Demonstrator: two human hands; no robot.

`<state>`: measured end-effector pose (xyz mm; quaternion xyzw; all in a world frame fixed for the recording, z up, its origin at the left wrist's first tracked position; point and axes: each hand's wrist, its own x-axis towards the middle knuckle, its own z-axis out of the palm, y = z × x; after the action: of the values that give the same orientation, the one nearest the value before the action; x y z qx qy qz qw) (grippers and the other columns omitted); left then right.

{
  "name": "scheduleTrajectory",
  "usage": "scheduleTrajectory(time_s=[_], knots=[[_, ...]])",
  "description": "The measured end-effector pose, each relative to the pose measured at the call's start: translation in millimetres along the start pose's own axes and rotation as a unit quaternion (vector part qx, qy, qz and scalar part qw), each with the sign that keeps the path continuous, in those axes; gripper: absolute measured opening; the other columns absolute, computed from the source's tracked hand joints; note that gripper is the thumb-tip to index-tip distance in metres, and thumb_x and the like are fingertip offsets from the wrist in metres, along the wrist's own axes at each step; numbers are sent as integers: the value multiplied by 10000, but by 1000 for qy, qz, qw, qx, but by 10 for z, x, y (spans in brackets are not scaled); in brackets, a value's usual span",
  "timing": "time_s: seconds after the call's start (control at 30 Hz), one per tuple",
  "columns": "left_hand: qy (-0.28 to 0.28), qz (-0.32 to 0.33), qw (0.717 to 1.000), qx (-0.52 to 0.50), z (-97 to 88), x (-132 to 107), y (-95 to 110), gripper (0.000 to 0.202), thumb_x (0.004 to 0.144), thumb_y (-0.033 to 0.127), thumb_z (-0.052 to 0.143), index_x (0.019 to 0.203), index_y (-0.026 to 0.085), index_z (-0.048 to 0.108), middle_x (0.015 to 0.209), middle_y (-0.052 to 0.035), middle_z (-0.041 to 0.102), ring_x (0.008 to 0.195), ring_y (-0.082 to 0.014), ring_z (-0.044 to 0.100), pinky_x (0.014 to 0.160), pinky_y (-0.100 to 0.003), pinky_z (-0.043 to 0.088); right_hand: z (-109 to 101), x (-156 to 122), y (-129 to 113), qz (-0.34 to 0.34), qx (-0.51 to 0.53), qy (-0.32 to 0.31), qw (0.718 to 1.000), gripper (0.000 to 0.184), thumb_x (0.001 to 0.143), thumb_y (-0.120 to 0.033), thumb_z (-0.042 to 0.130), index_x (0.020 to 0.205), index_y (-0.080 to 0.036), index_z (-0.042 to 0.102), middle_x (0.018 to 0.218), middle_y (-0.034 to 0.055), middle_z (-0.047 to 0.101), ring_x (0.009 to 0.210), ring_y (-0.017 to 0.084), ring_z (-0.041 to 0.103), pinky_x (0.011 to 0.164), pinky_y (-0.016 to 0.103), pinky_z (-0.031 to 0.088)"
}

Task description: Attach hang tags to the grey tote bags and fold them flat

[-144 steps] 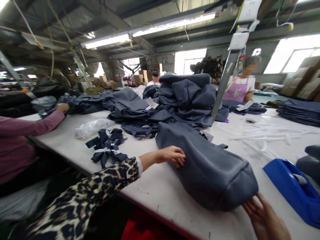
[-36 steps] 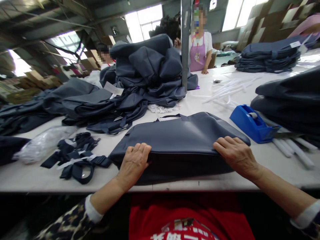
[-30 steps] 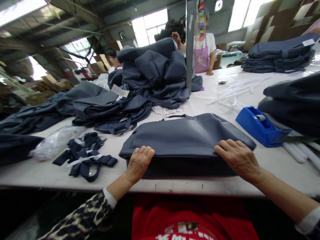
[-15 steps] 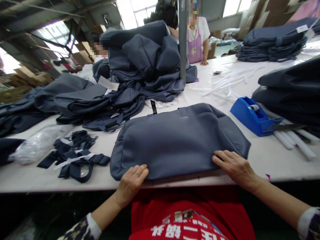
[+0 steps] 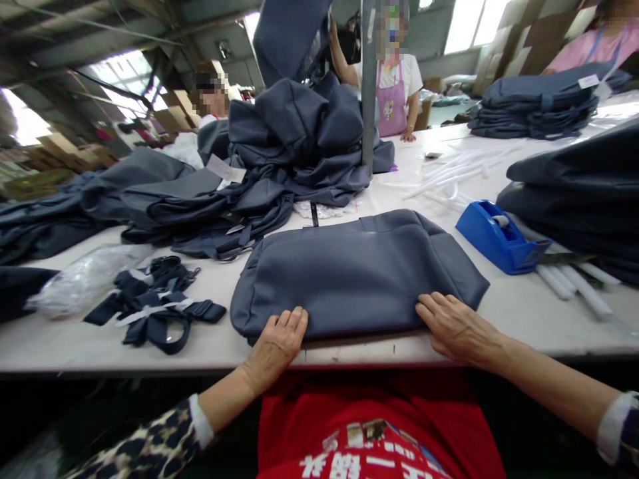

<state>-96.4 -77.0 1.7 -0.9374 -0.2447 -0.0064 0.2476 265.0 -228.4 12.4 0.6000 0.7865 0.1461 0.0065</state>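
Observation:
A dark blue-grey bag (image 5: pixel 349 276) lies on its side near the front edge of the table, with a small black tag (image 5: pixel 314 214) sticking up behind it. My left hand (image 5: pixel 280 342) grips the bag's near edge toward its left end, fingers curled over the top and thumb hidden. Toward the right end, my right hand (image 5: pixel 454 326) holds the same edge with its fingers bent on the material. The bag's near side is lifted slightly or rests just above the table; I cannot tell which.
Navy straps (image 5: pixel 154 309) and clear plastic wrapping (image 5: pixel 90 279) lie to the left. A blue tape dispenser (image 5: pixel 499 239) and white tubes (image 5: pixel 574 286) are on the right. Piled bags (image 5: pixel 299 126) surround a metal post (image 5: pixel 368 86). A co-worker in a purple apron (image 5: pixel 392 100) stands behind.
The bag's near edge and both my hands have shifted slightly away from the table's front edge. Across the table, the co-worker has raised a bag from the pile.

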Motion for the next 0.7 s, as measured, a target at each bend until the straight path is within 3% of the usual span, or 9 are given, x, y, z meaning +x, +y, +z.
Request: scheduleTrajectory(time_s=[0.17,0.3,0.4,0.5,0.57,0.6,0.7], knots=[[-2,27,999,43,42,244,-17,394,914,2,361,1252,1,564,1181,-244,616,900,-276,604,667,-381,474,2,174,-141,24,-92,29,995,191,754,-106,635,905,-180,545,835,64,588,747,223,489,648,337,299],[1,53,998,25,14,388,-145,317,905,3,406,1147,39,608,1076,-190,640,859,-248,600,650,-347,463,41,282,-157,25,-165,96,981,142,843,-43,553,923,-162,549,791,58,589,713,216,490,631,338,292],[7,72,997,10,-86,294,-221,260,891,13,468,1097,68,616,1038,-156,642,842,-229,595,652,-327,456,-71,265,-162,-14,-152,112,982,196,829,3,539,846,-190,511,758,36,577,683,204,492,617,334,293],[-6,93,996,-2,-284,0,-206,236,875,11,507,1061,98,623,991,-127,643,819,-210,590,641,-302,442,-243,93,-313,-61,-78,97,990,259,781,25,548,820,-218,469,753,11,564,647,192,488,602,334,286],[-46,104,993,-21,-495,-175,-155,142,877,69,559,984,115,640,916,-109,639,778,-213,588,607,-301,428,-306,-77,-485,-81,-28,98,991,275,750,25,531,830,-229,458,755,-2,561,624,188,482,600,337,282],[-73,104,991,-42,-617,-212,-126,69,885,141,596,931,126,645,868,-99,632,758,-222,588,599,-309,429,-313,-159,-570,-84,-13,109,990,277,736,22,513,834,-231,457,755,-5,563,618,188,482,602,340,283],[-97,108,977,-159,-926,-39,-48,233,920,393,603,868,170,643,841,-74,642,790,-238,613,683,-344,475,-262,-326,-743,-74,10,132,988,272,716,6,458,850,-230,470,774,-3,587,625,191,503,615,351,293]])
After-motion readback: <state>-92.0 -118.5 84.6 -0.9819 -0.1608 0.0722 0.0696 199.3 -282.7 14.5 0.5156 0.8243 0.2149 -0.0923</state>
